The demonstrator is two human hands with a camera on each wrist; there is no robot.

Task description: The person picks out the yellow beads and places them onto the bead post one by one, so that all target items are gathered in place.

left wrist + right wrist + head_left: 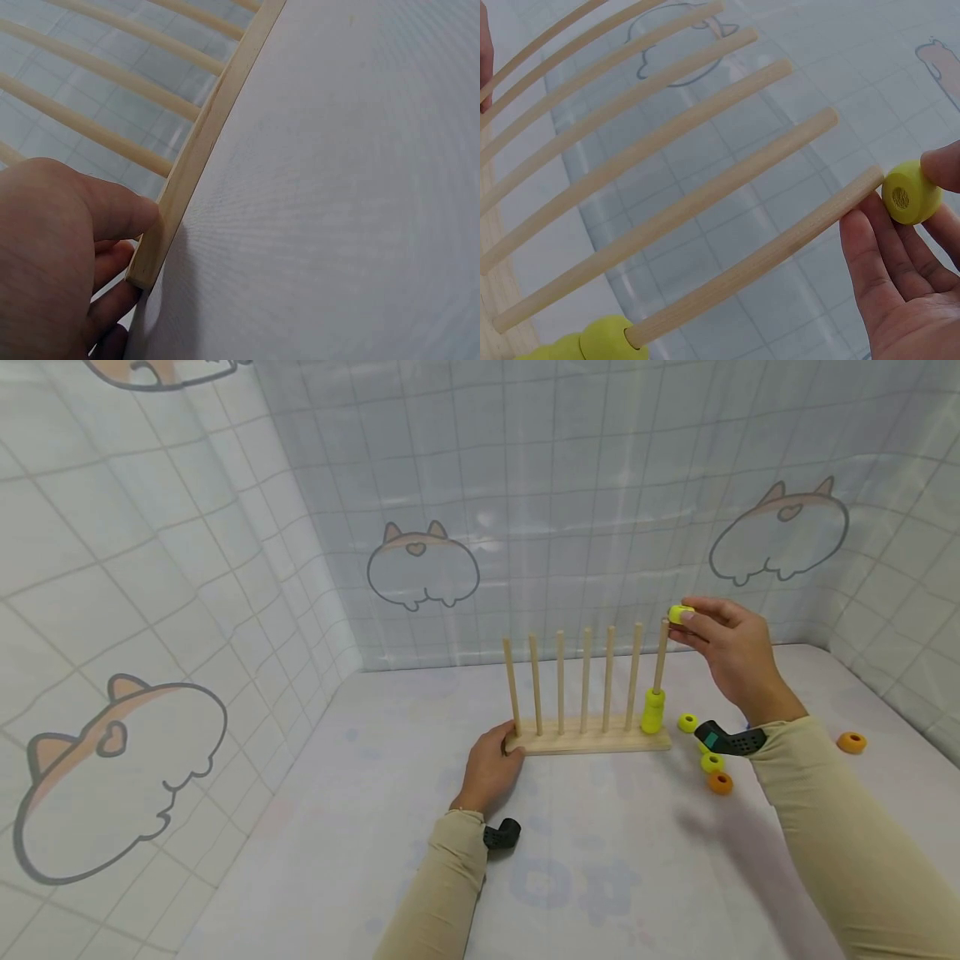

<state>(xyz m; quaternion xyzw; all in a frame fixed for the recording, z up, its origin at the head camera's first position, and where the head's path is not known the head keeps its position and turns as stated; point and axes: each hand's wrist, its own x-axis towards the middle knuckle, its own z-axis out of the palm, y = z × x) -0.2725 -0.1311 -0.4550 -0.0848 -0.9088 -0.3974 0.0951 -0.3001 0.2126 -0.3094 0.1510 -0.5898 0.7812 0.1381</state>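
Observation:
A wooden peg rack with several upright pegs stands on the table. Its left end is gripped by my left hand, thumb on the front edge of the base in the left wrist view. My right hand pinches a yellow bead beside the tip of the rightmost peg; other fingers touch that peg near its top. The bead's hole faces the peg. Low on the same peg sits a stack of yellow beads; the other pegs are bare.
Loose yellow beads lie right of the rack, partly hidden by the right wrist. An orange bead lies by them, and another orange bead is farther right. A tiled-pattern curtain hangs behind the table.

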